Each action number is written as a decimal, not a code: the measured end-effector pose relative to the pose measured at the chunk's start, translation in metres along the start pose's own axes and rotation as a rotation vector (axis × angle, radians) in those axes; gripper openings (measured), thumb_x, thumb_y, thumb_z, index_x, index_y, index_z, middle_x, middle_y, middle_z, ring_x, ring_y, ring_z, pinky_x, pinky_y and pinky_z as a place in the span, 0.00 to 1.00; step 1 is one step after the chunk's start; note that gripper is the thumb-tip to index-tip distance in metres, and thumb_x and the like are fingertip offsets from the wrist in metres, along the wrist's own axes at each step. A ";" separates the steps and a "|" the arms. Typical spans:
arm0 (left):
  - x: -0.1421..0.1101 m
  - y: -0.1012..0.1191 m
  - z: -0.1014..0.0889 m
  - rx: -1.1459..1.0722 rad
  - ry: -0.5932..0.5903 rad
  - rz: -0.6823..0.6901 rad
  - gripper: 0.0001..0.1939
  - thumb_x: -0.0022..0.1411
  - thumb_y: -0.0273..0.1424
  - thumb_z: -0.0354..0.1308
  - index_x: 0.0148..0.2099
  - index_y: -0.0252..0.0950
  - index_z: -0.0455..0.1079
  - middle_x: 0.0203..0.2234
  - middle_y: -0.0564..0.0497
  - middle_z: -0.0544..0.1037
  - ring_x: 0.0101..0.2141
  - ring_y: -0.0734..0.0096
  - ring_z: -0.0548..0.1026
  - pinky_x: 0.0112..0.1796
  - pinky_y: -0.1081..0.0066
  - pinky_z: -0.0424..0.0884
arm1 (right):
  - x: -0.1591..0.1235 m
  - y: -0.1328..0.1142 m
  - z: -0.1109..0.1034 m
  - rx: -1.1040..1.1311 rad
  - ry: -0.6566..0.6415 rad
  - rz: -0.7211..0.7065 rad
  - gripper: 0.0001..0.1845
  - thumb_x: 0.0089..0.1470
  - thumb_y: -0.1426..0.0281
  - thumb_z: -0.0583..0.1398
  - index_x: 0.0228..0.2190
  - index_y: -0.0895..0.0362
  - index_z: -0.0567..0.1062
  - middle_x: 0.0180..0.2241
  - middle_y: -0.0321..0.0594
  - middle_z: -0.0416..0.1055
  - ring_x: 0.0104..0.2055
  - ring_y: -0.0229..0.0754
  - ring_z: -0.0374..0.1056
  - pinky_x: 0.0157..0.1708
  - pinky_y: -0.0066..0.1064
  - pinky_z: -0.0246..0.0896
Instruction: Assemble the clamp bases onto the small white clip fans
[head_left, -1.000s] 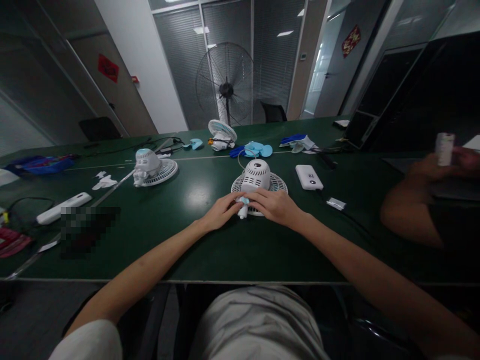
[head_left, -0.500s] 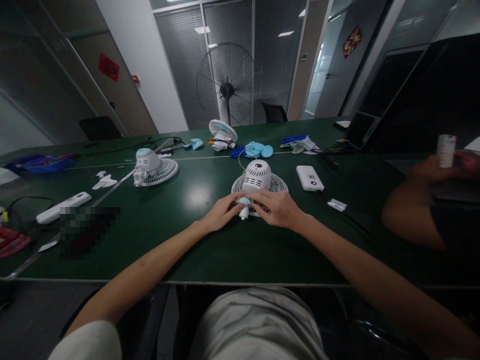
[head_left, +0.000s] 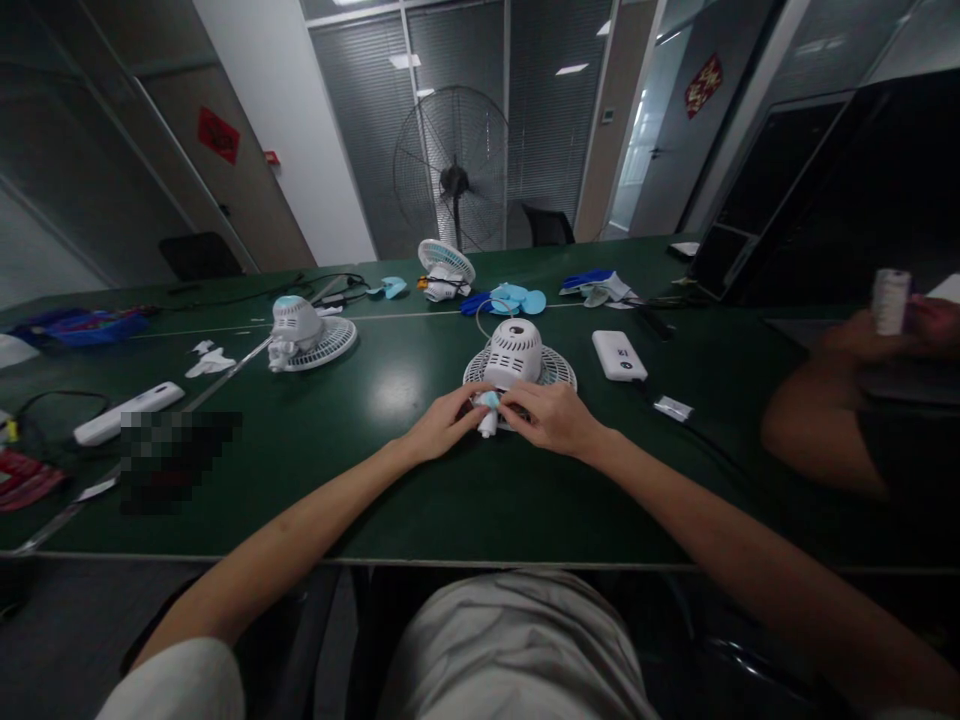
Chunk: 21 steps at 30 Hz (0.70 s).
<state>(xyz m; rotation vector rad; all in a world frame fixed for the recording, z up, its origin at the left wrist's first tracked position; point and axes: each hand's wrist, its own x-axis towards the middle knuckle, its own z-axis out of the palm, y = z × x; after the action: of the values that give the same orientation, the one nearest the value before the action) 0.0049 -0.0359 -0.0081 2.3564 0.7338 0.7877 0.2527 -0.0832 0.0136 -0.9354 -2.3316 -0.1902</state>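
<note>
A white fan head (head_left: 516, 345) lies face down on its round grille (head_left: 559, 368) in front of me. From its near side sticks a short white neck joint (head_left: 488, 426) with a light blue knob (head_left: 490, 399) on it. My left hand (head_left: 439, 427) closes its thumb and fingers on the neck joint from the left. My right hand (head_left: 556, 416) has its fingertips drawn together at the right side of the light blue knob. The fingertips partly cover the joint and the grille's near edge.
Left stands another fan head (head_left: 295, 330); a third small fan (head_left: 445, 270) is at the back. A white power bank (head_left: 619, 356) with a black cable lies right. Light blue discs (head_left: 517, 298) lie behind. A co-worker's arm (head_left: 821, 400) rests at the far right.
My right hand's fingers have shifted slightly around the light blue knob, which shows a little more now. My left hand and the fan head stay in place.
</note>
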 end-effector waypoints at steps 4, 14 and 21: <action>0.000 0.000 0.000 -0.019 -0.002 0.013 0.20 0.77 0.41 0.51 0.65 0.38 0.64 0.42 0.48 0.77 0.37 0.66 0.75 0.41 0.68 0.70 | -0.002 0.006 -0.007 -0.030 0.029 -0.057 0.16 0.71 0.65 0.57 0.56 0.55 0.73 0.45 0.42 0.79 0.35 0.39 0.73 0.31 0.30 0.63; 0.000 0.001 0.000 0.033 0.002 0.003 0.21 0.77 0.42 0.50 0.65 0.38 0.64 0.40 0.49 0.77 0.35 0.66 0.74 0.40 0.68 0.69 | 0.009 -0.015 0.002 -0.139 -0.006 0.115 0.17 0.72 0.65 0.53 0.39 0.61 0.78 0.35 0.44 0.78 0.32 0.40 0.72 0.31 0.32 0.61; 0.000 0.001 0.000 0.027 0.001 0.002 0.21 0.77 0.42 0.50 0.65 0.37 0.64 0.42 0.47 0.78 0.37 0.65 0.75 0.41 0.67 0.71 | 0.000 0.000 -0.007 -0.092 -0.026 -0.040 0.18 0.71 0.66 0.55 0.59 0.55 0.72 0.48 0.45 0.78 0.40 0.42 0.74 0.32 0.31 0.64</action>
<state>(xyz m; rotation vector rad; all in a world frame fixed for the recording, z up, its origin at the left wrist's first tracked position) 0.0056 -0.0369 -0.0074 2.3813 0.7475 0.7848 0.2564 -0.0855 0.0198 -0.9415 -2.3836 -0.3056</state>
